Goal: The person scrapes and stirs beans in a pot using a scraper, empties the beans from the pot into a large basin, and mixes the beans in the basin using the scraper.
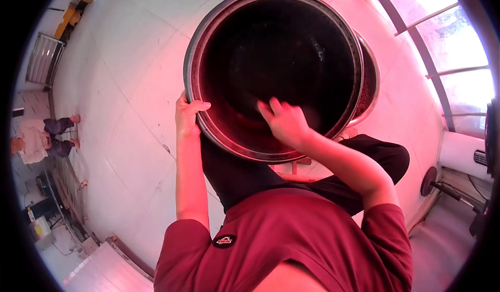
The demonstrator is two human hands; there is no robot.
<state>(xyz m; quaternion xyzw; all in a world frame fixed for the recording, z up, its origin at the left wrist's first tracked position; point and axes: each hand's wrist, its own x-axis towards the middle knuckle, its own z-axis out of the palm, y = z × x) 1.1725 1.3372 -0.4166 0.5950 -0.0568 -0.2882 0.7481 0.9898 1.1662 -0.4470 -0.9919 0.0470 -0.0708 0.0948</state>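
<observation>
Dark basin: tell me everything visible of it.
The dark basin is wide, round, black inside with a shiny patch, its rim greyish and apparently metal. Its opening faces the camera, in front of the person; no contents can be made out. The left hand grips the rim; the right hand is inside, blurred, contact unclear. The basin partly hides a second container on the right.
</observation>
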